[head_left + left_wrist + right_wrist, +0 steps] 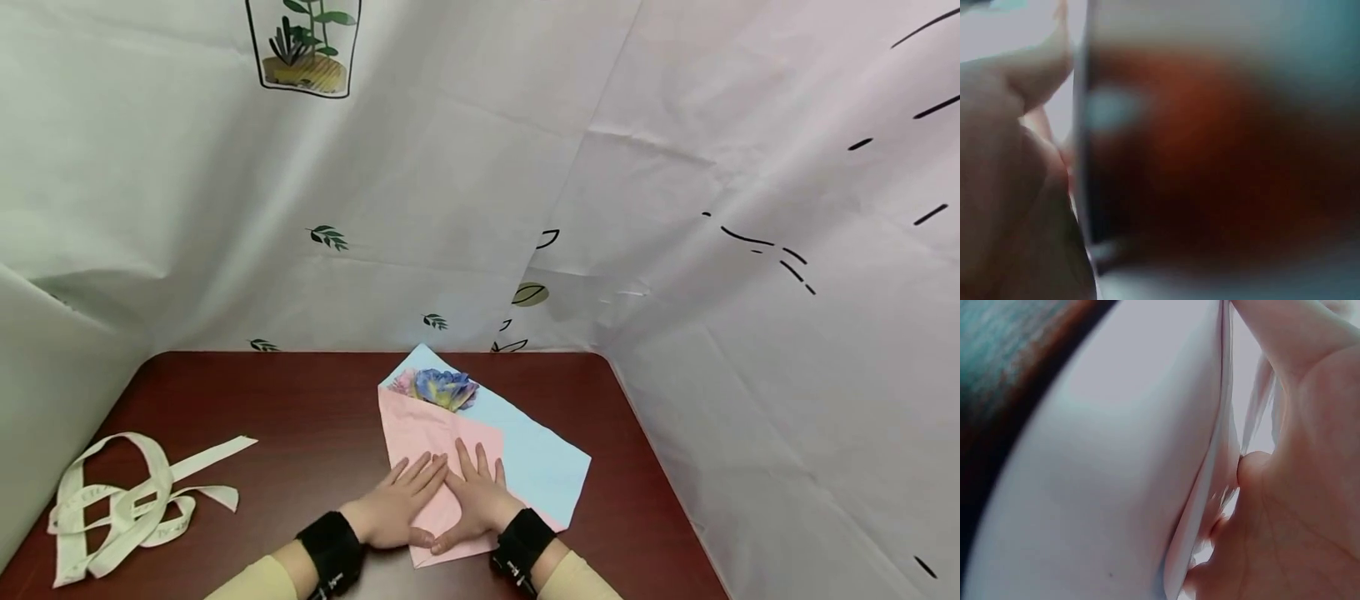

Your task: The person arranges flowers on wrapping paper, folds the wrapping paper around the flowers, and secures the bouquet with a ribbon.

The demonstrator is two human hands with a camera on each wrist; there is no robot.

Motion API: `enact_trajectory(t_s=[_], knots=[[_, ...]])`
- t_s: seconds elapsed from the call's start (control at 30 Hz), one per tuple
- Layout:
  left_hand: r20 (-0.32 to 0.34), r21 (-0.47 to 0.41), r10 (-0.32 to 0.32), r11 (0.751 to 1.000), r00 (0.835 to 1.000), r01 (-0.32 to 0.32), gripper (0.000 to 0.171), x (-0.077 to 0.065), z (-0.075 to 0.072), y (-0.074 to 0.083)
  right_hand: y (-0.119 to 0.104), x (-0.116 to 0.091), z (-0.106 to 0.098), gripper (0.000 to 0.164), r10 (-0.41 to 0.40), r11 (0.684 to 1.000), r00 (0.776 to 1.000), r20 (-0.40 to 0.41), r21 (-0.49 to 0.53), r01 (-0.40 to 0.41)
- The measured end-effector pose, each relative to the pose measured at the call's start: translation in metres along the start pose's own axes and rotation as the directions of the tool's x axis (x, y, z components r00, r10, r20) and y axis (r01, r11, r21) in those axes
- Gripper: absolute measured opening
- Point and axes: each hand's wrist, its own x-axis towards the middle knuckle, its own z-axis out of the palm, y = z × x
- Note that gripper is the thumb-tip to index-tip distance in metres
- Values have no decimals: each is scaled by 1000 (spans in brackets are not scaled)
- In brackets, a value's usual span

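A sheet of wrapping paper, pink point(431, 425) on the folded-over side and light blue point(543, 467) on the other, lies on the table with its pink flap across the front. Blue and pink flowers point(446, 389) peek out at its upper end; their stems are hidden under the flap. My left hand point(401, 504) rests on the left part of the pink flap, fingers straight and spread. Beside it, my right hand point(483, 500) presses flat on the same flap, the two hands meeting at thumbs and fingertips. In the right wrist view, layered paper point(1116, 456) runs beside the palm point(1310, 487).
A loose, looped white ribbon point(153, 492) with faint lettering lies at the left of the dark red-brown table point(300, 400). White printed cloth point(450, 167) hangs behind the table and along both sides. Black bands point(333, 550) circle both wrists.
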Motion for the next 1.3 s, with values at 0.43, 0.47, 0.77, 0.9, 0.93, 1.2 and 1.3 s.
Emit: enact_trajectory(t_s=[0.43, 0.47, 0.77, 0.9, 0.93, 1.2, 1.3], knots=[[71, -67, -298, 951, 952, 303, 125, 1, -16, -83, -2, 0, 3, 127, 1, 1000, 999, 33, -7, -1], [66, -76, -320, 943, 945, 325, 124, 2, -14, -91, -3, 0, 3, 127, -1, 1000, 1000, 31, -8, 1], [-63, -78, -465, 884, 883, 460, 92, 0, -7, -127, -6, 4, 3, 128, -19, 1000, 1000, 24, -20, 20], [-204, 55, -348, 929, 915, 366, 71, -3, 7, -77, -7, 2, 3, 129, -22, 1000, 999, 27, -15, 23], [-236, 106, -287, 942, 928, 318, 66, -5, 13, -61, -6, 1, 2, 129, -21, 1000, 999, 26, -18, 21], [-236, 391, 66, 920, 969, 32, 58, -24, 49, 13, -1, 2, 0, 128, 20, 999, 1000, 16, -26, -20], [-205, 439, 114, 898, 972, -13, 61, -30, 52, 15, -2, 3, 0, 128, 22, 1000, 1000, 14, -21, -22]])
